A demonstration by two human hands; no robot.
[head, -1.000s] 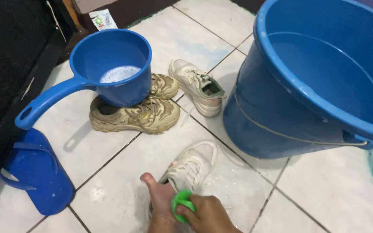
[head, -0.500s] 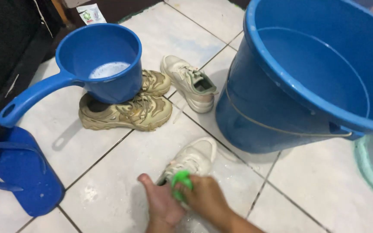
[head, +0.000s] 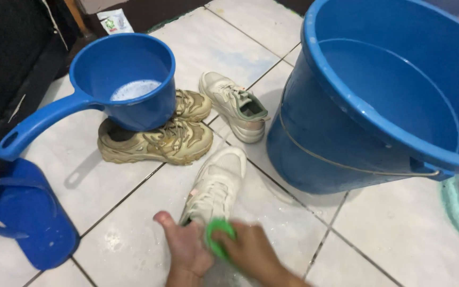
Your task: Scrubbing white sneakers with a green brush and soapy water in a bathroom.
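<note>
head view: my left hand [head: 184, 250] grips the near heel of the light, soft, probably slippery white sneaker [head: 216, 183], my right hand [head: 248, 252] closed around the green brush [head: 218, 237].

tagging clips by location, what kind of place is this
Probably a home washing area or bathroom floor. White floor tiles, a big blue bucket of water and a blue dipper of soapy water; the right hand scrubs a white sneaker with a green brush.
</note>
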